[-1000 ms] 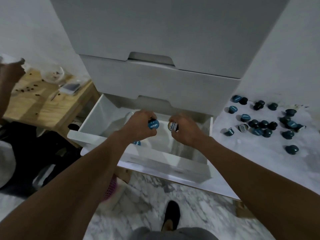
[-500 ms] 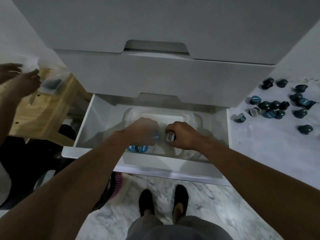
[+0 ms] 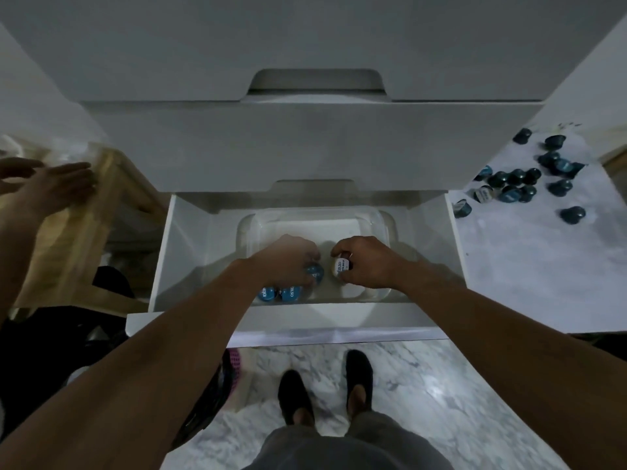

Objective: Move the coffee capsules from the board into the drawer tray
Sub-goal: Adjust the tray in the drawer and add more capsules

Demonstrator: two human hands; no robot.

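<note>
The left hand (image 3: 288, 262) grips a blue capsule (image 3: 315, 272) and the right hand (image 3: 364, 262) pinches a white-lidded capsule (image 3: 340, 268) low in the clear tray (image 3: 383, 225); released carelessly, either could tip over.

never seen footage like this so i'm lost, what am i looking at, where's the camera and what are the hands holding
There is no machine: the grips are a person's two bare hands, filmed by one camera worn on the head, looking down. The left grip holds a blue capsule, the right grip pinches a white-topped capsule, both low in the clear tray in the open drawer. Two blue capsules lie in the tray's near left corner. Many dark capsules lie on the pale board to the right. Another person's hand shows at far left.
</note>
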